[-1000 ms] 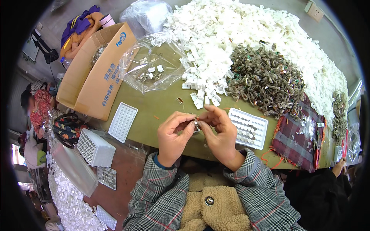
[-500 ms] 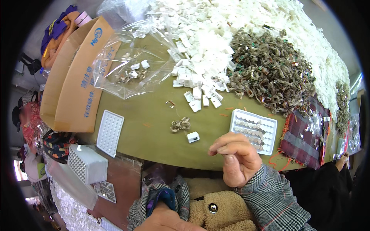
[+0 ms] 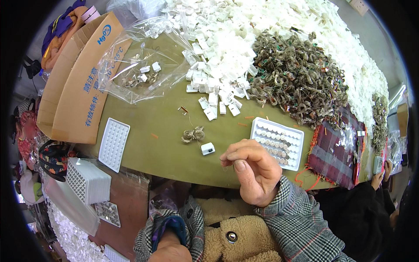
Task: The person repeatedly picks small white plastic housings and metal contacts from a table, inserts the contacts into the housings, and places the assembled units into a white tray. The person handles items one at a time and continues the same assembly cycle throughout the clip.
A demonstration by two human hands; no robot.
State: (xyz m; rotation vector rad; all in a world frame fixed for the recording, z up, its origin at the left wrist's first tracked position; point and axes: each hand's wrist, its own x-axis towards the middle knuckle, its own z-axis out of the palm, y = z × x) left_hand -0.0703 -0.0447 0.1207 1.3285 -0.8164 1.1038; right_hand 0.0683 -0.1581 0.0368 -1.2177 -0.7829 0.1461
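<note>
One wire coil [image 3: 192, 135] beside the white housing [image 3: 208, 149]: keep it untangled. My right hand [image 3: 255, 172] curls, left hand [image 3: 171, 254] cropped; can't tell grips.

I now see the left hand [image 3: 170, 253] withdrawn from the right hand [image 3: 255, 174] to the lower edge, the wire bundle [image 3: 192, 134] uncovered on the worktop [image 3: 146, 153].

The counter [image 3: 144, 115] bore one lone wire bundle [image 3: 193, 134], one lone white case [image 3: 207, 149], two shallow trays [image 3: 114, 145], one plaid cloth [image 3: 334, 150] and one clear bag [image 3: 126, 89] — at least three white blocks [image 3: 142, 77] inside. It also carried one big heap of white pieces [image 3: 231, 35] and two heaps of wire coils [image 3: 301, 78]. There was one large cardboard box [image 3: 80, 96] as well.
</note>
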